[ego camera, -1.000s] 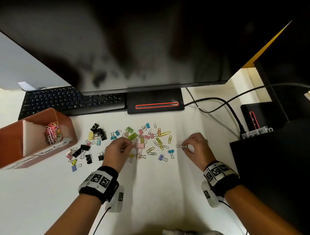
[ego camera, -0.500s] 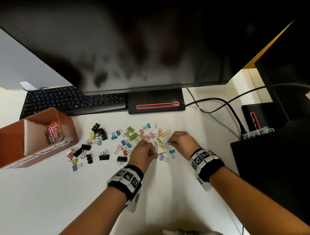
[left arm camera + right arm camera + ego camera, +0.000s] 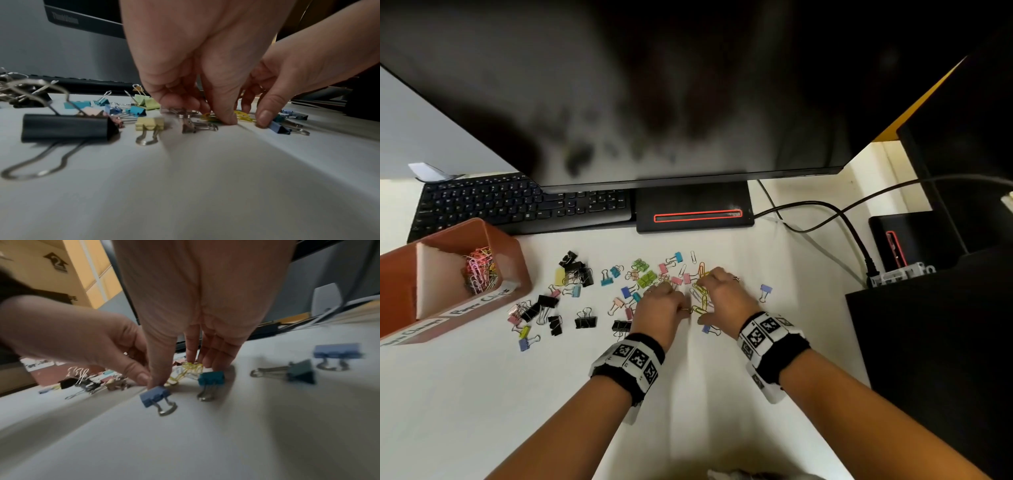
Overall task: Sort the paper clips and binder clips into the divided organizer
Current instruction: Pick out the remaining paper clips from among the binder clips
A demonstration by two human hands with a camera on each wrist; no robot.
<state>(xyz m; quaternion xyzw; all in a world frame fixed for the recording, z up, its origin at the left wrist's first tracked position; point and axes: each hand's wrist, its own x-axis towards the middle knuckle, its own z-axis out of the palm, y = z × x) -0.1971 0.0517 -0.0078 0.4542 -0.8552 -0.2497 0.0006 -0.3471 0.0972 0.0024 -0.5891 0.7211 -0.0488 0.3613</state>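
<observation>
Both hands meet over a small heap of yellow paper clips (image 3: 700, 301) in the middle of the scattered clips. My left hand (image 3: 683, 308) has its fingers curled and pinches paper clips (image 3: 209, 116) against the table with its thumb (image 3: 226, 120). My right hand (image 3: 180, 373) stands with fairly straight fingers (image 3: 213, 356) on the yellow paper clips (image 3: 191, 368), its thumb against a blue binder clip (image 3: 155, 395). The brown divided organizer (image 3: 510, 250) sits at the left, with coloured paper clips (image 3: 481, 269) in one compartment.
Coloured and black binder clips (image 3: 577, 270) lie spread between the organizer and my hands. A purple binder clip (image 3: 765, 293) lies to the right. A keyboard (image 3: 517, 205), monitor base (image 3: 695, 209) and cables (image 3: 825, 209) run along the back; a black box (image 3: 928, 342) stands on the right.
My left hand moved right, away from the pink binder clips, and my right hand moved left. Both now meet at the yellow paper clips.
</observation>
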